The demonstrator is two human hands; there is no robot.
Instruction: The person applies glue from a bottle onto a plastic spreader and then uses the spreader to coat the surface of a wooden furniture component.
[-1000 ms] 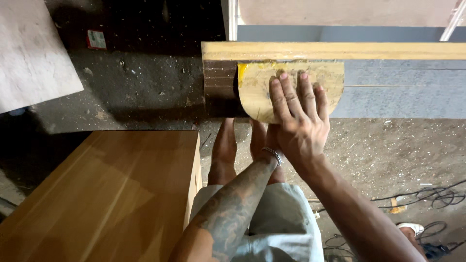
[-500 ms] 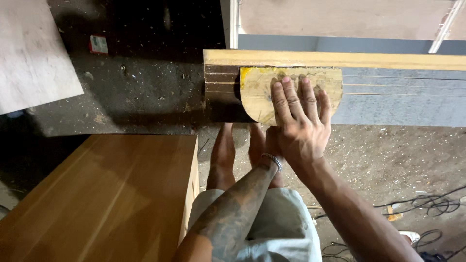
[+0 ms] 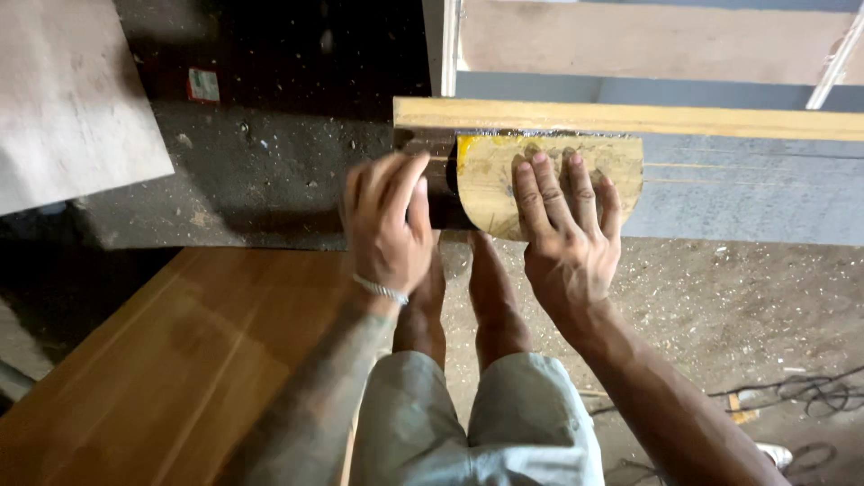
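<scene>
1. Right hand (image 3: 567,243) is flat down on the yellowish half-round piece (image 3: 504,175), fingers spread and straight, palm hanging off its curved lower edge; it is pressing, not gripping
2. That half-round piece lies on the dark brown end of the long panel (image 3: 756,198), its straight edge tight up against the pale wooden strip (image 3: 630,119) that runs along the panel's far side
3. Left hand (image 3: 387,225) is up at the panel's left end, just beside the half-round piece, fingers curled loosely and blurred; it seems to be at the dark end face, but whether it actually has hold of anything I cannot tell
4. A thin silver bracelet (image 3: 380,289) sits on the left wrist, and the forearm below it carries tattoos
5. The rest of the panel runs off to the right in grey, with fine lines drawn along its length
6. Straight down below the hands, two bare legs and light shorts (image 3: 477,423), standing on a dusty floor (image 3: 720,306) littered with sawdust
7. To the left, a big glossy brown wooden board (image 3: 180,360) fills the lower corner, close to the left forearm
8. Top left, a pale sheet of board (image 3: 63,99) lies on the dark ground, well apart from the hands
9. Lower right, dark cables (image 3: 792,387) trail over the floor
</scene>
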